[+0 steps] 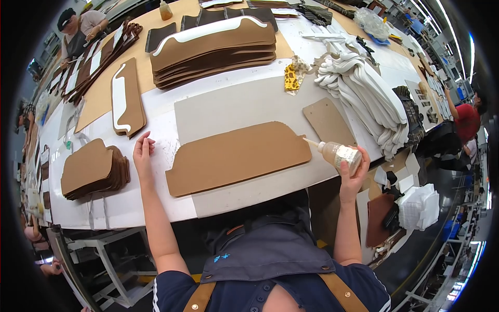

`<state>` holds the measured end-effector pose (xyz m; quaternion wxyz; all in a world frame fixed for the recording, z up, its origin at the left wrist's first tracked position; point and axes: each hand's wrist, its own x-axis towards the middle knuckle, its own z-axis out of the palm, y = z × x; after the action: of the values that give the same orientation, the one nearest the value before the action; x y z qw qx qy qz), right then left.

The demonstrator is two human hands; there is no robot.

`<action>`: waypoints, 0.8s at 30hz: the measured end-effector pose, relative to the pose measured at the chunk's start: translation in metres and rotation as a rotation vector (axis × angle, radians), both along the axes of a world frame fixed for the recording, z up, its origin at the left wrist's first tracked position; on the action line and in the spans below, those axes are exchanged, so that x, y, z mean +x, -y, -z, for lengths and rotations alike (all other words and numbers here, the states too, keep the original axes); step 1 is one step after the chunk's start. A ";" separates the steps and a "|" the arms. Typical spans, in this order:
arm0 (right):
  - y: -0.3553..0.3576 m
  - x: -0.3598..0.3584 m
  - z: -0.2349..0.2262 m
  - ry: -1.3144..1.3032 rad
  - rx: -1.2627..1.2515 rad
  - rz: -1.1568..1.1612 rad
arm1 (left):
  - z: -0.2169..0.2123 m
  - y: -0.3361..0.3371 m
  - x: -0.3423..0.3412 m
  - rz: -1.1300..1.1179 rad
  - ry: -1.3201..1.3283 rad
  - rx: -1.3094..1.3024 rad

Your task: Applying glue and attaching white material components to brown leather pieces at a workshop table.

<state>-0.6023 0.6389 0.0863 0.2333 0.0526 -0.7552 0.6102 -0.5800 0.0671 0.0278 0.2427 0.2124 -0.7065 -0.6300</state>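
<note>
A squeeze bottle (340, 156) with a narrow nozzle and a pale label lies tilted in my right hand (354, 169). Its tip points left, at the upper right corner of a large brown panel (239, 158). That panel lies flat before me, partly over a grey sheet (228, 104). My left hand (144, 145) hovers off the panel's left end with nothing in it, fingers loosely bent and apart. Just beyond it lies a narrow brown piece (136, 99) topped by a white shaped strip (119, 99).
Brown panels are stacked at the back (213, 52) and left (91, 169). White strips (364, 88) heap up on the right, near a grey-brown board (328, 120) and a giraffe-patterned cloth (292, 78). Another bottle (165, 10) stands far back. Co-workers (78, 31) are around the table.
</note>
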 end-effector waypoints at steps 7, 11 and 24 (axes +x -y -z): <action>0.003 -0.001 0.000 -0.044 0.048 -0.046 | 0.002 0.000 0.000 0.011 0.008 -0.014; 0.004 -0.001 0.001 -0.058 0.063 -0.045 | 0.001 -0.001 0.000 0.014 0.008 -0.031; 0.007 0.003 -0.001 -0.169 0.253 -0.036 | 0.004 0.000 0.000 0.008 0.016 -0.051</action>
<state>-0.5998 0.6316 0.0870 0.2764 0.1462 -0.8028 0.5077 -0.5795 0.0674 0.0240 0.2399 0.2082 -0.7251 -0.6110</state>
